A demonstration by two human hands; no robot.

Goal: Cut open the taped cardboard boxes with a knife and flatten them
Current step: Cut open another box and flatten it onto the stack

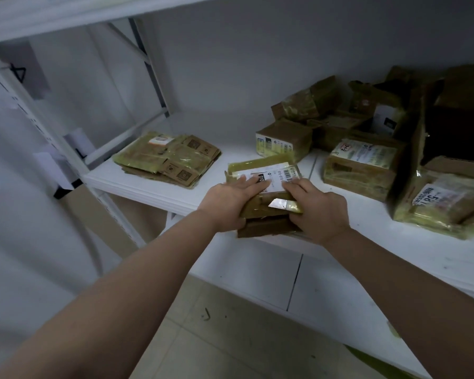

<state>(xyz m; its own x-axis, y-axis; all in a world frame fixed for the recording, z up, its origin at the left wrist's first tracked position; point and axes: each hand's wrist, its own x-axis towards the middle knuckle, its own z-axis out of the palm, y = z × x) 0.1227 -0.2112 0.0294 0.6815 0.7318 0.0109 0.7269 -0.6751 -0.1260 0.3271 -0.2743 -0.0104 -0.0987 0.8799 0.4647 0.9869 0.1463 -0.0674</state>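
Two hands press a cut-open box (263, 184) flat at the front edge of a white shelf (153, 187).

The left hand (230, 198) lies on the shipping label (271, 177) with fingers straight and together, thumb around the near edge; the right hand (315, 206) bears down beside it, fingers curled, with a knife blade (278, 204) showing by its thumb. A flattened stack (167, 157) lies to the left, taped boxes (361, 168) wait on the right. The bare blade sits near the left hand, so a slip on the glossy tape could likely nick it, or tip the overhanging box off the shelf.
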